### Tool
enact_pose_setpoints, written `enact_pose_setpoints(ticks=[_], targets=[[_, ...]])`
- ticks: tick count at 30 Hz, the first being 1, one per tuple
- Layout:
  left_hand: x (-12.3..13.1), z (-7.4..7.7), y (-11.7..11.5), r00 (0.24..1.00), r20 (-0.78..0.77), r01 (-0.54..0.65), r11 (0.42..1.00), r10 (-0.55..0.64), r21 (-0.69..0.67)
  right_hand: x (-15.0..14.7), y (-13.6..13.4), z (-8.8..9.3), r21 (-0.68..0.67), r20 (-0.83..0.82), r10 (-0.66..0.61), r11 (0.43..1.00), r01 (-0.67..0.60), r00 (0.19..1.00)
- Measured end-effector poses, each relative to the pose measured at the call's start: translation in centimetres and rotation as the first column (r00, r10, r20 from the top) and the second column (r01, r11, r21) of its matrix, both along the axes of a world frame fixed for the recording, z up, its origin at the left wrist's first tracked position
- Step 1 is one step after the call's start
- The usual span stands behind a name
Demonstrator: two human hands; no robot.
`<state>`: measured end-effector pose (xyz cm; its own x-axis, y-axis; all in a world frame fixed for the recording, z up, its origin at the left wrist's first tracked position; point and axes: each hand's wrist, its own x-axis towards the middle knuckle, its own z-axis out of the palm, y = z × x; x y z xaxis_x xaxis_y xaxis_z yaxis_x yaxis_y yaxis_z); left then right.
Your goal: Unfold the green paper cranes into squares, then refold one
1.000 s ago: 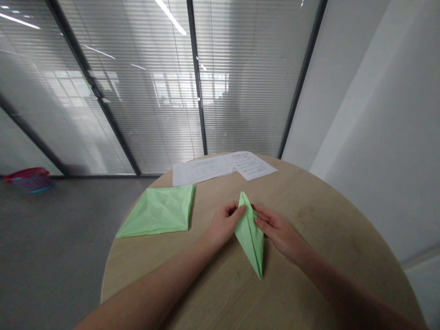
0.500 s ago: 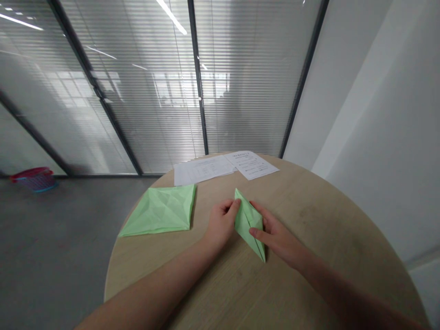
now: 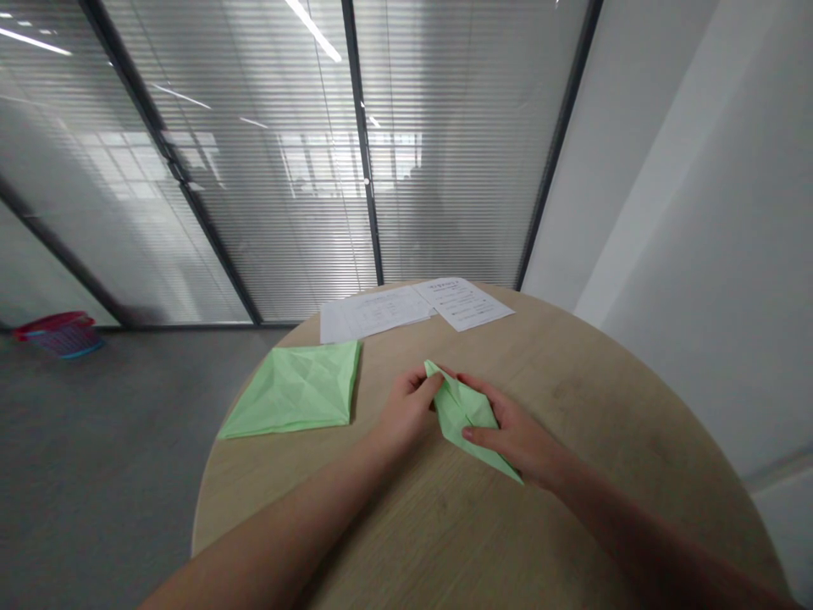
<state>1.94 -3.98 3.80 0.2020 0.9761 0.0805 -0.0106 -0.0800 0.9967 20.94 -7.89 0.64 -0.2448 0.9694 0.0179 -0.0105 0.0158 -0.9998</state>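
Note:
A folded piece of light green paper (image 3: 467, 411), long and pointed at both ends, is held between my two hands over the wooden table (image 3: 572, 407). My left hand (image 3: 410, 402) pinches its upper left point between thumb and fingers. My right hand (image 3: 508, 432) grips the right side, thumb on top and fingers behind the paper. The fingers behind it are partly hidden. To the left lies a stack of creased green paper sheets (image 3: 305, 385), apart from both hands.
White sheets with print (image 3: 378, 313) and another printed sheet (image 3: 463, 303) lie at the table's far edge. A glass partition with blinds (image 3: 292, 212) stands behind, and a white wall (image 3: 686, 212) rises at right. A red and blue basket (image 3: 60, 336) sits on the floor at left.
The folded green paper has turned, its lower point swinging right and its upper point shifting left and down. Both hands still hold it. The green stack has stayed in place.

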Motion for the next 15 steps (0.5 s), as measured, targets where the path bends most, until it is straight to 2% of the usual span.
enact_pose_setpoints(ticks=[2,6,11,15], targets=[[-0.1,0.2,-0.1,1.000,0.009,-0.004,1.000,0.004,0.020,0.1,0.1,-0.1,0.005,-0.019,0.006,1.000,-0.006,1.000],[0.0,0.4,-0.2,0.997,0.046,0.066,0.995,-0.070,0.078,0.1,0.0,0.2,-0.025,-0.050,0.025,0.999,-0.026,0.998],[0.1,-0.2,0.0,0.987,0.051,0.148,0.988,-0.151,0.049,0.1,-0.1,0.4,-0.027,-0.018,0.044,0.999,-0.045,0.999],[0.3,-0.7,0.1,0.990,0.020,0.140,0.988,-0.142,0.056,-0.1,0.0,-0.1,-0.005,-0.022,0.051,0.999,-0.051,0.998]])
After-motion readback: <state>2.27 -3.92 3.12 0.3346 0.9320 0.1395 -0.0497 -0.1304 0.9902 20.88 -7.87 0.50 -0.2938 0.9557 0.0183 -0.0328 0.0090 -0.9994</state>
